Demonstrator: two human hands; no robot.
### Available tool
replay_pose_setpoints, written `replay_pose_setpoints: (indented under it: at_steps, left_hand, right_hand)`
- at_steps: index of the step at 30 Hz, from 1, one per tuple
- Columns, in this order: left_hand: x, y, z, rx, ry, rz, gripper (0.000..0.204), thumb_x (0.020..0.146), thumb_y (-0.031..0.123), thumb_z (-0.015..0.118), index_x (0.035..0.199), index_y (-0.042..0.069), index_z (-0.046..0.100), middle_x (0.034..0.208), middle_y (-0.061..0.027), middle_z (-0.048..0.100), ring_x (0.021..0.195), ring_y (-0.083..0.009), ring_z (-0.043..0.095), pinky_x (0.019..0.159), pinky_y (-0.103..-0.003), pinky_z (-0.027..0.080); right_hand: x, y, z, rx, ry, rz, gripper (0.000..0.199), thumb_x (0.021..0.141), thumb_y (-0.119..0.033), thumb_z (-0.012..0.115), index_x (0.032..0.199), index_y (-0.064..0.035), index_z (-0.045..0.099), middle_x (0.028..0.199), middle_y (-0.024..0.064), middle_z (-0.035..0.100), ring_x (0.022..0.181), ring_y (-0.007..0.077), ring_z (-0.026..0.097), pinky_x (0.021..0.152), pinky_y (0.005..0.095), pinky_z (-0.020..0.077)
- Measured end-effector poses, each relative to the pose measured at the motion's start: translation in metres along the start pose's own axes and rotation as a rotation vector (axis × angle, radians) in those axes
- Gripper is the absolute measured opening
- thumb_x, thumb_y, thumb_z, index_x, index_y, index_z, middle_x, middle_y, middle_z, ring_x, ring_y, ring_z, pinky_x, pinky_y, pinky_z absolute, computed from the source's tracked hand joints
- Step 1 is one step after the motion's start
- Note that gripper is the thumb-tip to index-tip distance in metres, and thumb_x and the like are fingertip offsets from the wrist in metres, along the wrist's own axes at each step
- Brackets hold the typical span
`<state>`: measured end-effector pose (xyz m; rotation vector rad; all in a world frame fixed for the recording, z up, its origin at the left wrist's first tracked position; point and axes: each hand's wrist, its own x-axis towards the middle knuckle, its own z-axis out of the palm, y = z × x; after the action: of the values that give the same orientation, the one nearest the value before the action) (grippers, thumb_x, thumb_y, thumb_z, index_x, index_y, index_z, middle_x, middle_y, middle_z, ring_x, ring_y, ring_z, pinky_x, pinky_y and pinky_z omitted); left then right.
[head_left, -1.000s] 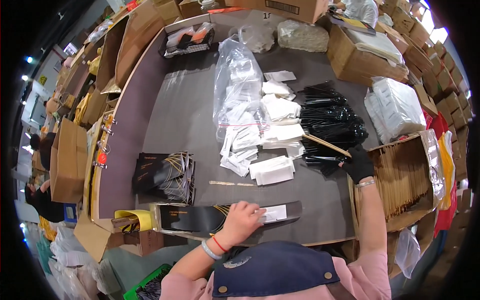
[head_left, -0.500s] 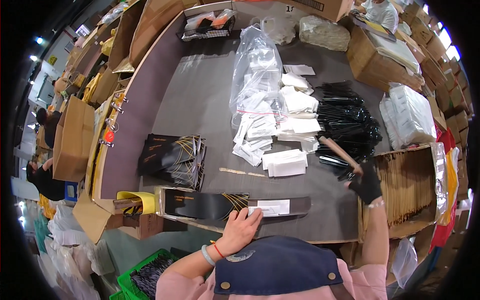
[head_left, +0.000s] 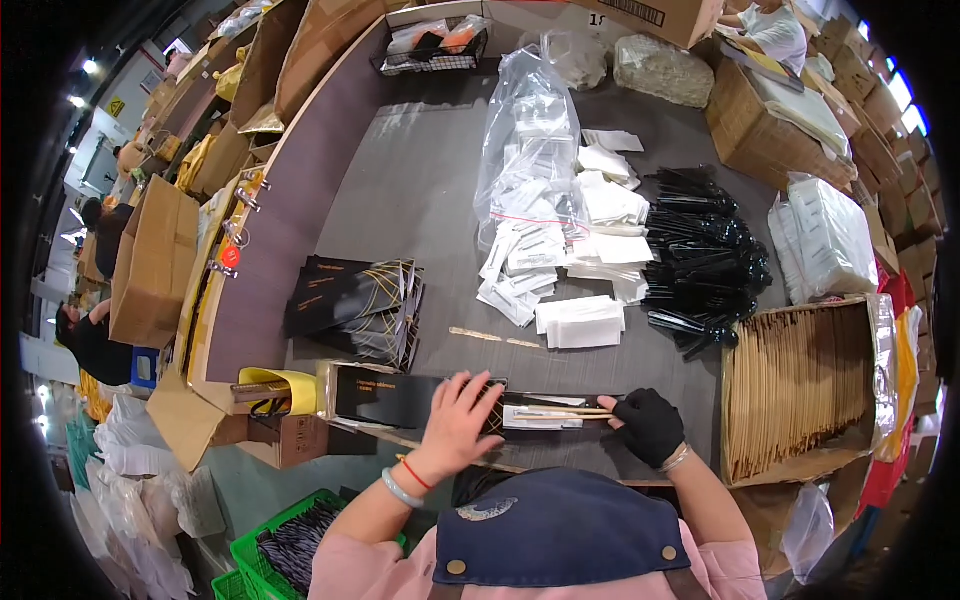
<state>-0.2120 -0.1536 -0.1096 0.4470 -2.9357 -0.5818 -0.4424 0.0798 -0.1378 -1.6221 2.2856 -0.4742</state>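
Pinching what look like 2 pale, slim wooden sticks (head_left: 565, 413) by their right ends, the right hand, in a black fingerless glove (head_left: 648, 427), is at 4 o'clock from the centre of the view. The bare left hand (head_left: 465, 415), at 6 o'clock, spreads its fingers over the gold-lined end of a long, flat black sleeve (head_left: 385, 398); how firmly it presses, I cannot tell. The sleeve lies toward 7 o'clock along the near edge of the grey tabletop (head_left: 410, 200).

The sticks lie over a small, flat white paper packet (head_left: 525, 420), just right of the sleeve's end, at 5 o'clock. This set looks partway done: packet and sticks are together, but most of their length shows outside the sleeve. Whether anything is already inside it is hidden.

Much stock is left. At 9 o'clock is a fanned pile of black sleeves with gold lines (head_left: 350, 310). At 2 o'clock are heaps of white paper packets (head_left: 610, 245), and close to 3 o'clock, shiny black plastic-wrapped bundles (head_left: 705, 260). Between 3 and 4 o'clock, an open brown cardboard box (head_left: 800, 478) holds many upright wooden sticks. At 7 o'clock, below the table, a green plastic crate (head_left: 247, 562) holds dark packs, perhaps finished sets.
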Motion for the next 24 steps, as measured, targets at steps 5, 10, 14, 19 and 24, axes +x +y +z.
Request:
replay_pose_setpoints:
  at_steps: [5,10,14,19,24]
  left_hand:
    - [0.013,-0.003,0.012,-0.07,-0.001,0.076,0.073,0.059,0.032,0.084,0.123,0.006,0.057,0.124,-0.0077,0.053,0.114,-0.032,0.046,0.099,-0.047,0.037]
    - [0.029,0.018,0.023,-0.043,-0.062,0.072,0.078,0.058,0.03,0.085,0.125,0.007,0.054,0.124,-0.0068,0.052,0.115,-0.0305,0.045,0.1,-0.045,0.036]
    - [0.029,0.021,0.025,-0.032,-0.102,0.11,0.079,0.059,0.028,0.085,0.127,0.006,0.053,0.125,-0.0076,0.051,0.114,-0.03,0.046,0.099,-0.044,0.036]
    - [0.043,0.029,0.027,-0.028,-0.099,0.153,0.079,0.058,0.025,0.085,0.127,0.005,0.052,0.125,-0.008,0.051,0.112,-0.0294,0.047,0.097,-0.044,0.037]
    - [0.053,0.029,0.021,0.116,-0.225,0.263,0.056,0.063,0.018,0.078,0.116,0.021,0.06,0.111,-0.0098,0.053,0.103,-0.0304,0.05,0.086,-0.04,0.042]
  right_hand:
    - [0.017,-0.011,0.018,0.171,-0.024,-0.096,0.022,0.085,-0.019,0.065,0.107,-0.0197,0.067,0.075,0.0113,0.064,0.077,0.0304,0.06,0.064,0.041,0.0467]
    - [0.019,-0.021,0.038,0.488,0.108,-0.201,0.029,0.083,-0.012,0.067,0.112,-0.0126,0.065,0.084,0.0079,0.067,0.082,0.026,0.064,0.076,0.0378,0.0529]
    - [-0.005,-0.019,0.021,0.429,0.204,0.103,0.016,0.08,-0.013,0.072,0.094,-0.0069,0.069,0.076,0.0073,0.066,0.072,0.0236,0.064,0.064,0.0342,0.0527]
    - [0.035,-0.064,0.052,0.766,0.263,0.036,0.02,0.078,-0.01,0.069,0.094,-0.0035,0.058,0.09,0.0109,0.059,0.083,0.0264,0.062,0.069,0.0348,0.0507]
    - [0.021,-0.039,0.03,0.557,0.264,0.168,0.047,0.067,-0.024,0.082,0.105,-0.0076,0.06,0.098,0.0105,0.055,0.093,0.0299,0.059,0.077,0.04,0.0484]
